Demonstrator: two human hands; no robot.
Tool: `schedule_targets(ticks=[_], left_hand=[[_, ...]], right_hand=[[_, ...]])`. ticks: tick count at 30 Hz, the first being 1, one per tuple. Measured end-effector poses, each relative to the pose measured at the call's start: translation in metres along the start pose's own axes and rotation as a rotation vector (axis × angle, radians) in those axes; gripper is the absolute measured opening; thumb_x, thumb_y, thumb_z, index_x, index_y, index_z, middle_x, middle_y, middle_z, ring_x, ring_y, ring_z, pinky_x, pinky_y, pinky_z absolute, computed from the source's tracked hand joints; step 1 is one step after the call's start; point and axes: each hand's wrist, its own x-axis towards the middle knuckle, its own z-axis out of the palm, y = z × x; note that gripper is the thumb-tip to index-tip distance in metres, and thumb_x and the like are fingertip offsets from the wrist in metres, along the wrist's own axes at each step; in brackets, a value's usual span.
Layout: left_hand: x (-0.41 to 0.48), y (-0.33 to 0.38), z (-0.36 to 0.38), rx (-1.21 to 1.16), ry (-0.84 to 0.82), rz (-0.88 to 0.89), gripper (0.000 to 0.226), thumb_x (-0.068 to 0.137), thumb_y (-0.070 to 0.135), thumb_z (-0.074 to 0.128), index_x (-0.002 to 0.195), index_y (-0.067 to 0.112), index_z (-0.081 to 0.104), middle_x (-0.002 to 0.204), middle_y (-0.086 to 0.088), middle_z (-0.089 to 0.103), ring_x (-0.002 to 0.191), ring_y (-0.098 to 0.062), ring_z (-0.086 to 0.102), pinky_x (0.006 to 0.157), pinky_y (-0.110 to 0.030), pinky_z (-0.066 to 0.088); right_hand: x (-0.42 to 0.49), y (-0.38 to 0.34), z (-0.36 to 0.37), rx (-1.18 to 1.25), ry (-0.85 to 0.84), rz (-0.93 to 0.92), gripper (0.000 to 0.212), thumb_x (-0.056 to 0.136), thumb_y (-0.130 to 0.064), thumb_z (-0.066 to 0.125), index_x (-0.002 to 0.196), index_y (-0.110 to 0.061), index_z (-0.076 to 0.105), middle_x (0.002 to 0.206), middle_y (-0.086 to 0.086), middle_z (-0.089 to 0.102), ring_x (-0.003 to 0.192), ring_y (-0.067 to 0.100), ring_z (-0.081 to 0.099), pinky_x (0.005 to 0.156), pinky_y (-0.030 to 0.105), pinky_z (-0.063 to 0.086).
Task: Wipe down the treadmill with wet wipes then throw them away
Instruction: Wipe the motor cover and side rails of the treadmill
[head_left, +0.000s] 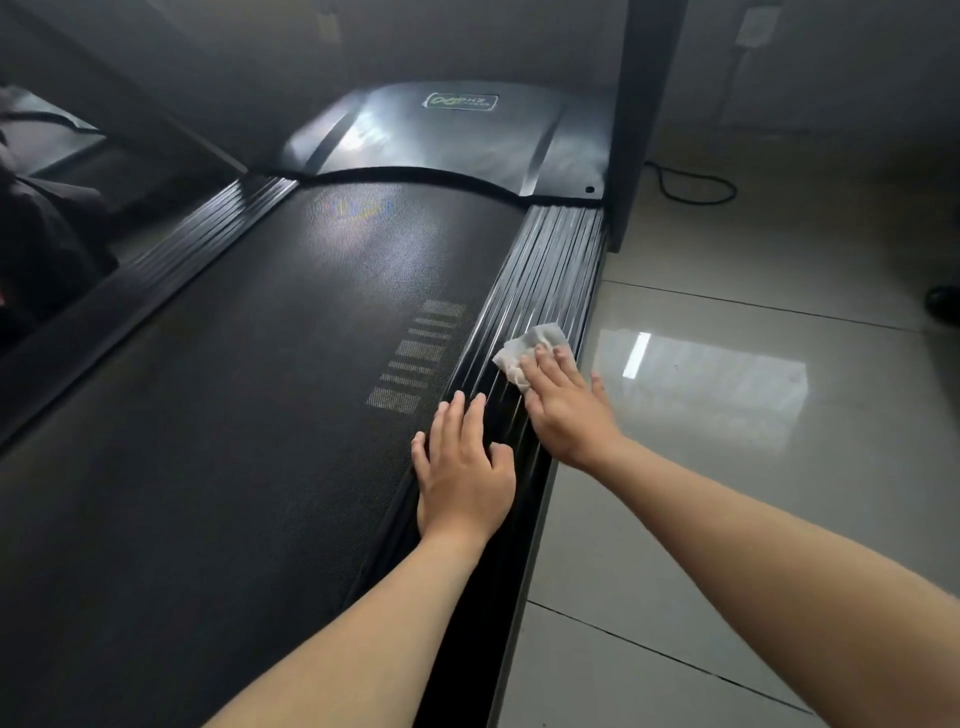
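The black treadmill fills the left and middle of the head view, with its textured belt and a ribbed right side rail. A crumpled white wet wipe lies on that rail. My right hand presses flat on the wipe, fingers straight, covering its near part. My left hand rests flat beside it, straddling the belt's right edge and the rail, holding nothing.
A glossy motor cover with a logo sits at the belt's far end. A dark upright post rises by the rail's far end. Shiny floor tiles lie to the right, with a black cable on them.
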Motion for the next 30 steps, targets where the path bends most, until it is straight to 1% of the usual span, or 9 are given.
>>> schedule_targets(ticks=[5,10,14,17,19,21,23,26,30], left_hand=[[-0.002,0.003,-0.002,-0.001,0.012,0.016,0.059,0.099,0.032,0.047,0.156,0.03,0.031,0.167,0.009,0.018,0.155,-0.009,0.003,0.126,-0.044,-0.004],[-0.004,0.003,-0.002,-0.021,0.064,0.085,0.053,0.101,0.029,0.048,0.152,0.029,0.038,0.163,0.009,0.029,0.152,-0.01,0.015,0.126,-0.043,0.004],[-0.008,0.005,-0.004,0.007,0.078,0.169,0.052,0.097,0.033,0.043,0.148,0.025,0.046,0.157,0.005,0.04,0.148,-0.015,0.027,0.125,-0.046,0.015],[-0.012,0.005,-0.003,0.055,0.062,0.21,0.06,0.092,0.04,0.032,0.147,0.023,0.049,0.155,0.004,0.043,0.144,-0.016,0.032,0.123,-0.042,0.022],[-0.013,0.007,-0.001,0.099,0.027,0.212,0.06,0.093,0.042,0.034,0.15,0.025,0.045,0.158,0.006,0.039,0.145,-0.016,0.029,0.123,-0.041,0.022],[-0.012,0.013,0.002,0.139,-0.02,0.183,0.056,0.098,0.042,0.042,0.153,0.029,0.039,0.162,0.007,0.032,0.148,-0.016,0.024,0.124,-0.041,0.018],[-0.011,0.024,0.006,0.168,-0.048,0.134,0.055,0.101,0.041,0.043,0.155,0.033,0.034,0.164,0.008,0.028,0.149,-0.017,0.019,0.124,-0.043,0.013],[-0.006,0.042,0.015,0.206,-0.088,0.071,0.053,0.104,0.043,0.032,0.157,0.04,0.027,0.167,0.009,0.019,0.15,-0.017,0.011,0.124,-0.046,0.004],[-0.003,0.045,0.022,0.311,-0.132,0.084,0.055,0.104,0.047,0.028,0.158,0.045,0.018,0.169,0.009,0.007,0.151,-0.018,0.003,0.122,-0.047,0.0]], right_hand=[[-0.035,-0.011,0.03,0.149,0.081,-0.126,0.062,0.097,-0.042,0.022,0.158,-0.033,0.027,0.169,-0.006,0.005,0.155,0.014,-0.011,0.125,0.046,0.0],[-0.059,0.012,0.038,0.185,0.114,-0.327,0.06,0.096,-0.051,0.023,0.149,-0.036,0.046,0.162,-0.018,0.024,0.151,0.0,0.005,0.123,0.038,-0.005],[-0.062,0.023,0.04,0.138,0.145,-0.383,0.055,0.102,-0.052,0.023,0.15,-0.035,0.045,0.16,-0.019,0.028,0.152,0.0,0.01,0.125,0.036,-0.002],[-0.039,0.021,0.033,0.236,0.166,-0.207,0.047,0.108,-0.039,0.034,0.153,-0.029,0.04,0.164,-0.012,0.021,0.154,0.007,0.005,0.125,0.04,0.002],[-0.029,0.015,0.033,0.479,0.22,-0.055,0.047,0.109,-0.025,0.039,0.155,-0.019,0.037,0.167,-0.004,0.015,0.155,0.01,0.004,0.126,0.031,0.003],[-0.033,0.005,0.037,0.711,0.222,0.008,0.051,0.11,-0.02,0.035,0.159,-0.016,0.023,0.169,-0.004,0.002,0.151,0.002,-0.002,0.12,0.016,-0.001],[-0.04,-0.002,0.041,0.95,0.19,0.063,0.056,0.111,-0.022,0.031,0.161,-0.023,0.007,0.168,-0.007,-0.006,0.149,-0.002,-0.004,0.119,0.017,0.0],[-0.039,-0.001,0.039,1.323,0.128,0.213,0.057,0.111,-0.035,0.032,0.16,-0.04,0.004,0.161,-0.015,0.017,0.146,0.004,0.019,0.12,0.026,0.018],[-0.022,0.018,0.054,1.455,0.113,0.389,0.045,0.106,-0.046,0.038,0.15,-0.04,0.04,0.148,-0.006,0.051,0.133,0.014,0.051,0.114,0.038,0.04]])
